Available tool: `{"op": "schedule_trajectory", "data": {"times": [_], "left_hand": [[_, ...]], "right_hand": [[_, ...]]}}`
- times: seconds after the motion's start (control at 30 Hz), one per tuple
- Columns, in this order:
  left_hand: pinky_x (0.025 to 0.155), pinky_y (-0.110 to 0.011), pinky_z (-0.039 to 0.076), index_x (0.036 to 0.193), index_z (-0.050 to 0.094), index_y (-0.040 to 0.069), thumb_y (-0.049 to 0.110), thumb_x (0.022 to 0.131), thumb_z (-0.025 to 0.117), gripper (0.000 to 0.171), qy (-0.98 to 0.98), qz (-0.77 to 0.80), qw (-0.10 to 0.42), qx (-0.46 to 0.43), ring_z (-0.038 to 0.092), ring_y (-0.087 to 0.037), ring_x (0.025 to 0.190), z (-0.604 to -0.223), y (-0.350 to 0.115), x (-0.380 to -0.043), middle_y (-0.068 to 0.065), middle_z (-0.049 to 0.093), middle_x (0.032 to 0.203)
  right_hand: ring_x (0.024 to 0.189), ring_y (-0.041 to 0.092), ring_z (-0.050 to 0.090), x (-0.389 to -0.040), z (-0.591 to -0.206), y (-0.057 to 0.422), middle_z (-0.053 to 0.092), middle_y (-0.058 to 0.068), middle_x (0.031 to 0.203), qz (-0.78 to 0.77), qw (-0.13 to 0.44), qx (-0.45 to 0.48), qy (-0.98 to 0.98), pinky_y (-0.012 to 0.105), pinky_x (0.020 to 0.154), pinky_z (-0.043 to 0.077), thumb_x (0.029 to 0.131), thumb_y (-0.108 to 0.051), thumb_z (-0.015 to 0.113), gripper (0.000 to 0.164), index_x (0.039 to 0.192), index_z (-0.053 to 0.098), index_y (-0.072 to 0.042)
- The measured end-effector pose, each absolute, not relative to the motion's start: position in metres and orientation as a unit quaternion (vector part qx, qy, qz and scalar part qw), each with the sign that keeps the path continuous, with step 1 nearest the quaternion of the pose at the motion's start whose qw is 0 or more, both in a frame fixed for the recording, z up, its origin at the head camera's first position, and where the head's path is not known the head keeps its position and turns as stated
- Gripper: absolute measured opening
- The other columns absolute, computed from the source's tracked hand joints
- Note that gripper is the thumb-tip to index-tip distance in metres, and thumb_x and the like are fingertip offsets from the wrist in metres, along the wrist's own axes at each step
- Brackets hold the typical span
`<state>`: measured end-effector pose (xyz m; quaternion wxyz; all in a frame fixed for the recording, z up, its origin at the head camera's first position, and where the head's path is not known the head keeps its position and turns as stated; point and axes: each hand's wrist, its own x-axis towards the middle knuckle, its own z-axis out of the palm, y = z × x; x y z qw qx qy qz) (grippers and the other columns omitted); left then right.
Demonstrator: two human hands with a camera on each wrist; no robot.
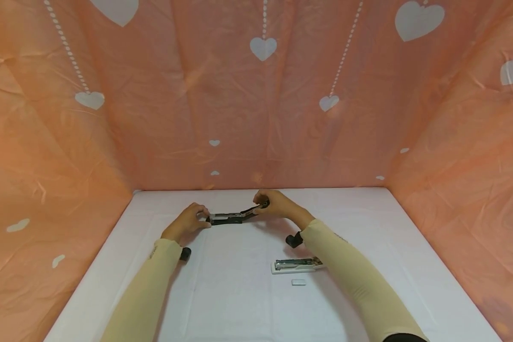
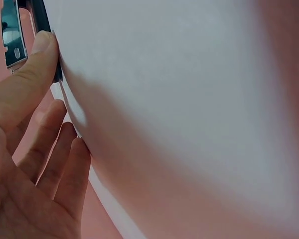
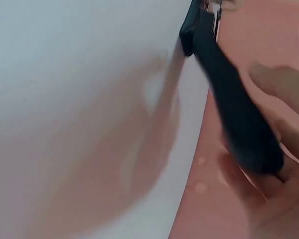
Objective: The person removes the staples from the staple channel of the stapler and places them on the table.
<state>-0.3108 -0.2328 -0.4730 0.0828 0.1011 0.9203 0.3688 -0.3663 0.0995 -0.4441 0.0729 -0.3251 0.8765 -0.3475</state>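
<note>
A black stapler [image 1: 227, 220] lies opened out at the table's far side, its metal staple channel exposed. My left hand [image 1: 190, 221] pinches the left end of it. In the left wrist view the thumb [image 2: 42, 47] presses on the black base beside the metal channel [image 2: 12, 37], and the other fingers spread below. At the opposite end, my right hand [image 1: 280, 204] holds the raised black handle [image 3: 236, 112]. Its fingers curl behind the handle's end, while the thumb [image 3: 276, 84] shows apart from it in the right wrist view.
A white stapler [image 1: 294, 270], also opened, lies nearer on the white table [image 1: 231, 304], partly behind the right forearm. In front of it is a small pale grey strip [image 1: 299, 282], perhaps staples. Orange curtains [image 1: 265, 118] with hearts close off the back and sides.
</note>
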Motion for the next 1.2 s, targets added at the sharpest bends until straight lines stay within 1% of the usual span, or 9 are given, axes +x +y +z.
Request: {"op": "schedule_trajectory", "data": {"times": [0.07, 0.13, 0.3, 0.43, 0.53, 0.67, 0.77, 1.0, 1.2], "left_hand": [[0.121, -0.06, 0.035, 0.117, 0.068, 0.0, 0.008, 0.097, 0.079, 0.025, 0.92, 0.369, 0.082, 0.102, 0.045, -0.046, 0.144, -0.473, -0.233, -0.311, -0.023, 0.053, 0.14], [0.121, -0.06, 0.036, 0.116, 0.069, 0.0, 0.008, 0.097, 0.079, 0.023, 0.921, 0.366, 0.078, 0.106, 0.047, -0.047, 0.142, -0.473, -0.233, -0.311, -0.023, 0.054, 0.138], [0.118, -0.06, 0.039, 0.115, 0.069, -0.001, 0.008, 0.097, 0.08, 0.023, 0.922, 0.362, 0.069, 0.121, 0.05, -0.048, 0.139, -0.474, -0.234, -0.31, -0.022, 0.055, 0.133], [0.117, -0.059, 0.041, 0.115, 0.07, -0.001, 0.008, 0.097, 0.08, 0.023, 0.922, 0.362, 0.069, 0.122, 0.052, -0.047, 0.137, -0.474, -0.234, -0.309, -0.021, 0.056, 0.132], [0.116, -0.059, 0.041, 0.113, 0.07, 0.001, 0.009, 0.097, 0.08, 0.021, 0.922, 0.363, 0.069, 0.118, 0.053, -0.045, 0.136, -0.475, -0.235, -0.31, -0.02, 0.056, 0.133], [0.114, -0.06, 0.042, 0.111, 0.071, 0.001, 0.009, 0.096, 0.081, 0.02, 0.925, 0.355, 0.062, 0.124, 0.054, -0.045, 0.132, -0.475, -0.235, -0.311, -0.021, 0.057, 0.131], [0.114, -0.059, 0.042, 0.112, 0.071, 0.001, 0.009, 0.096, 0.081, 0.02, 0.927, 0.35, 0.066, 0.118, 0.055, -0.043, 0.131, -0.477, -0.235, -0.311, -0.02, 0.058, 0.13], [0.111, -0.06, 0.045, 0.116, 0.072, 0.0, 0.011, 0.096, 0.082, 0.025, 0.93, 0.339, 0.071, 0.12, 0.057, -0.042, 0.127, -0.479, -0.236, -0.315, -0.02, 0.06, 0.127], [0.11, -0.06, 0.045, 0.115, 0.072, 0.0, 0.011, 0.095, 0.083, 0.026, 0.931, 0.336, 0.066, 0.13, 0.058, -0.044, 0.126, -0.48, -0.237, -0.319, -0.021, 0.06, 0.126]], "right_hand": [[0.121, 0.035, 0.066, -0.364, -0.442, 0.093, 0.071, 0.022, 0.127, -0.358, 0.056, -0.33, 0.872, 0.05, 0.108, 0.053, 0.097, -0.017, 0.082, 0.04, 0.128, 0.067, 0.004], [0.122, 0.037, 0.065, -0.363, -0.441, 0.085, 0.07, 0.024, 0.128, -0.362, 0.033, -0.341, 0.867, 0.051, 0.109, 0.052, 0.098, -0.015, 0.081, 0.039, 0.128, 0.068, 0.005], [0.115, 0.033, 0.066, -0.356, -0.439, 0.064, 0.073, 0.018, 0.121, -0.355, 0.0, -0.356, 0.864, 0.046, 0.106, 0.053, 0.098, -0.013, 0.079, 0.028, 0.122, 0.072, 0.002], [0.108, 0.027, 0.066, -0.353, -0.441, 0.049, 0.074, 0.014, 0.117, -0.35, 0.01, -0.356, 0.866, 0.04, 0.101, 0.055, 0.099, -0.013, 0.079, 0.026, 0.119, 0.073, 0.002], [0.106, 0.027, 0.067, -0.351, -0.444, 0.039, 0.074, 0.013, 0.117, -0.357, 0.026, -0.353, 0.865, 0.037, 0.098, 0.056, 0.099, -0.014, 0.078, 0.026, 0.12, 0.074, 0.001], [0.105, 0.025, 0.068, -0.351, -0.448, 0.026, 0.075, 0.01, 0.115, -0.369, 0.048, -0.34, 0.863, 0.032, 0.093, 0.057, 0.1, -0.014, 0.078, 0.023, 0.119, 0.076, -0.001], [0.103, 0.02, 0.066, -0.352, -0.455, 0.018, 0.074, 0.006, 0.115, -0.362, 0.059, -0.336, 0.867, 0.027, 0.09, 0.055, 0.1, -0.014, 0.078, 0.021, 0.118, 0.077, -0.004], [0.106, 0.024, 0.067, -0.352, -0.46, 0.0, 0.074, 0.01, 0.117, -0.344, 0.072, -0.351, 0.868, 0.028, 0.09, 0.055, 0.102, -0.01, 0.074, 0.018, 0.118, 0.078, -0.004], [0.098, 0.016, 0.068, -0.353, -0.468, -0.007, 0.075, 0.008, 0.113, -0.364, 0.086, -0.334, 0.865, 0.023, 0.082, 0.055, 0.101, -0.009, 0.075, 0.014, 0.114, 0.08, -0.005]]}}
